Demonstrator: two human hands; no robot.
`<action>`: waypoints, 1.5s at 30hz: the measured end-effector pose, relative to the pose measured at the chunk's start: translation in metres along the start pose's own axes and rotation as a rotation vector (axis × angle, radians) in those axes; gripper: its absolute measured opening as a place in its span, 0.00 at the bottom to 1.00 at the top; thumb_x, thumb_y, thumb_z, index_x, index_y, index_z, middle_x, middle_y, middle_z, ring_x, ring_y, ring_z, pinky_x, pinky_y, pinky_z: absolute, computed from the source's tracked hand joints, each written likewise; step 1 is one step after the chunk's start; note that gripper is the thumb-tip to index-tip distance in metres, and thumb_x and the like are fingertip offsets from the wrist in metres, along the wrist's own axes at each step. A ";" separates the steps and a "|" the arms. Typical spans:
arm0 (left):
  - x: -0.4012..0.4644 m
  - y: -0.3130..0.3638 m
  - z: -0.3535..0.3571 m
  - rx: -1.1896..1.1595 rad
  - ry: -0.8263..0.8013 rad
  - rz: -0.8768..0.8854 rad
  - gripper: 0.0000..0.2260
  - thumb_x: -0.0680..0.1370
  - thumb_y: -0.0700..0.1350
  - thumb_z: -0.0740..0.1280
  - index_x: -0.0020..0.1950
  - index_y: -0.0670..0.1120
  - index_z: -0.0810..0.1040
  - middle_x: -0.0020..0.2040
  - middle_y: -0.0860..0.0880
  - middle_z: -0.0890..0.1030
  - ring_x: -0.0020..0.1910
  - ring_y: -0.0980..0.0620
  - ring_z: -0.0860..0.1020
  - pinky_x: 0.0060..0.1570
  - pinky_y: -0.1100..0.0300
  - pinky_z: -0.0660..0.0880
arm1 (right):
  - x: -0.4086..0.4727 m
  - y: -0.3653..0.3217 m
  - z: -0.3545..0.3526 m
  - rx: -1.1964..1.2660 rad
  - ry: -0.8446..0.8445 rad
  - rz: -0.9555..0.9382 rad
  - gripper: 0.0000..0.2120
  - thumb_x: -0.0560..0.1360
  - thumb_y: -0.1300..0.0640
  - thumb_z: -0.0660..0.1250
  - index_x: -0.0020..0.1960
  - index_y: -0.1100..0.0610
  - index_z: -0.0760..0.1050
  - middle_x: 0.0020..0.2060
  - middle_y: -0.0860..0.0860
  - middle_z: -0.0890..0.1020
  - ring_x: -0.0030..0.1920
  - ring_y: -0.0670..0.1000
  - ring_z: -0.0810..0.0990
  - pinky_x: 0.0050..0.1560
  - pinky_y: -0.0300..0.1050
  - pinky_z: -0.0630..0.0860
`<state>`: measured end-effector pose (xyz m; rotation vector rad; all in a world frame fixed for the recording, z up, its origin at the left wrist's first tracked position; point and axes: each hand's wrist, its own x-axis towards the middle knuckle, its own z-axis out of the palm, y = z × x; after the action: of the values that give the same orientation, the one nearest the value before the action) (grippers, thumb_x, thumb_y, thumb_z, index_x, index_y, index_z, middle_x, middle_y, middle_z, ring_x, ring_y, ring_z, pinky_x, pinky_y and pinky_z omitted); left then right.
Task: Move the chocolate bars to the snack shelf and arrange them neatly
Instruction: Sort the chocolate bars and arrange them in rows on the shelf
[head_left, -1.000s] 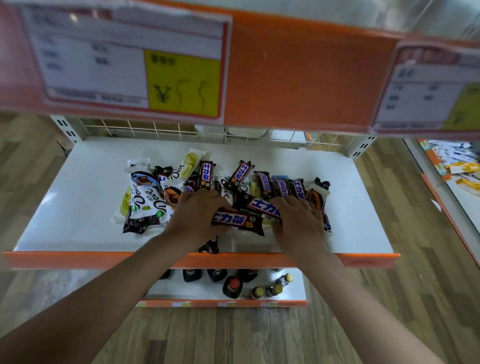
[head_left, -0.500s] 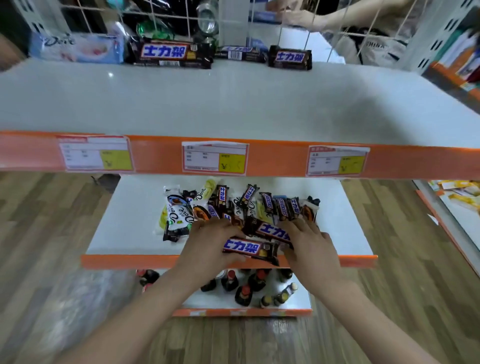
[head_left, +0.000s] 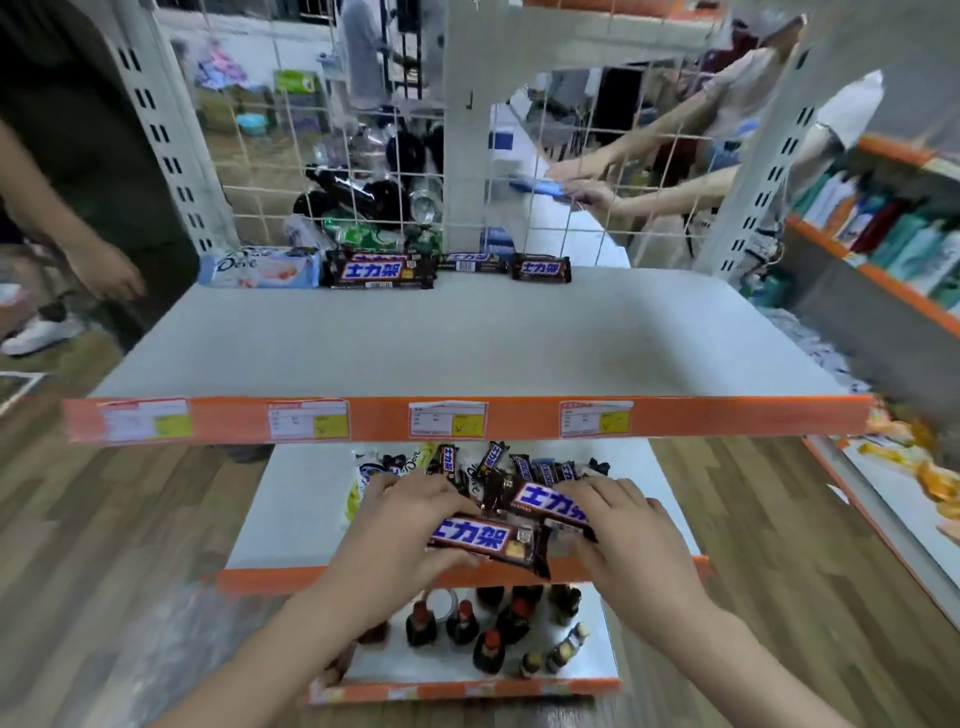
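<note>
**A:** What did you have in front of you, biggest thing first?

**B:** The upper snack shelf filled most of my view; it was a wide pale board, mostly bare, with a short row already set along its back edge: a pale Dove box and three dark bars; below it sat the lower shelf with the loose heap of chocolate bars; both hands were over that heap.

**A:** And the hands themselves?

**B:** My left hand was curled around the left end of the front dark bar; my right hand had fingers bent over the second bar, which lay just behind; how firm that hold was, I couldn't tell.

**A:** How did you expect the bars to handle?

**B:** Light, I judged, and fairly stiff along their length, though likely to snap if bent; the glossy wrappers looked slippery, so bars stacked together might slide apart; I reckoned holding across the long sides near the middle was safer than pinching the crimped ends.
</note>
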<state>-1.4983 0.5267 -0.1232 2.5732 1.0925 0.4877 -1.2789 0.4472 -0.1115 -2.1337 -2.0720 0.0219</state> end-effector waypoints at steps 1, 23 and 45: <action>-0.002 0.004 -0.009 0.009 0.021 0.022 0.20 0.68 0.63 0.68 0.57 0.58 0.77 0.53 0.61 0.77 0.56 0.59 0.71 0.55 0.58 0.60 | -0.001 -0.002 -0.009 0.000 0.012 -0.008 0.22 0.77 0.53 0.59 0.70 0.44 0.61 0.65 0.41 0.68 0.66 0.47 0.64 0.60 0.41 0.64; 0.012 -0.016 -0.119 0.090 0.180 -0.002 0.18 0.69 0.62 0.69 0.55 0.59 0.77 0.50 0.61 0.77 0.51 0.59 0.71 0.47 0.59 0.56 | 0.061 -0.040 -0.095 -0.035 0.242 -0.095 0.19 0.76 0.51 0.64 0.66 0.48 0.69 0.59 0.46 0.75 0.59 0.51 0.72 0.50 0.46 0.69; 0.130 -0.118 -0.128 0.038 0.267 -0.241 0.17 0.66 0.56 0.75 0.52 0.56 0.80 0.48 0.59 0.78 0.49 0.55 0.76 0.51 0.53 0.71 | 0.250 -0.021 -0.074 -0.004 0.169 -0.194 0.20 0.77 0.52 0.61 0.68 0.49 0.66 0.62 0.47 0.72 0.63 0.50 0.69 0.56 0.46 0.68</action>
<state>-1.5418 0.7186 -0.0312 2.4111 1.4914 0.7704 -1.2814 0.6883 -0.0099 -1.8558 -2.1681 -0.1796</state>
